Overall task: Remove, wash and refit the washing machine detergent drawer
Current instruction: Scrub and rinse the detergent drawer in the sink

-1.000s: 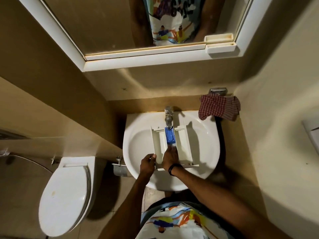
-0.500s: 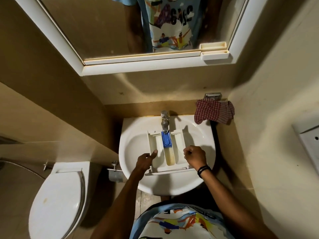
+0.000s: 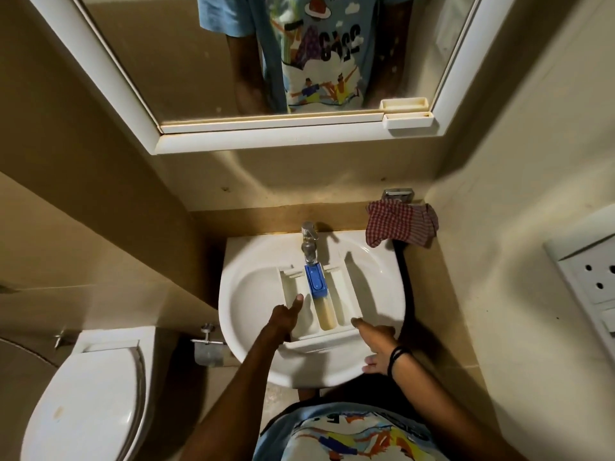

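**A:** Where's the detergent drawer (image 3: 346, 301)?

**B:** Flat in the sink (image 3: 253, 294), its far end under the tap (image 3: 308, 242). The blue insert (image 3: 316, 277) sits just below the spout, and there's a yellowish film in the middle channel.

**A:** And the hands?

**B:** The left hand (image 3: 283, 322) grips the near left wall, thumb pointing along it. The right hand (image 3: 377, 342) sits at the near right corner, fingers loose and spread, one tip touching the drawer's front. It's a bit blurred.

**A:** Far right?

**B:** A red checked cloth (image 3: 399, 224) hangs there.
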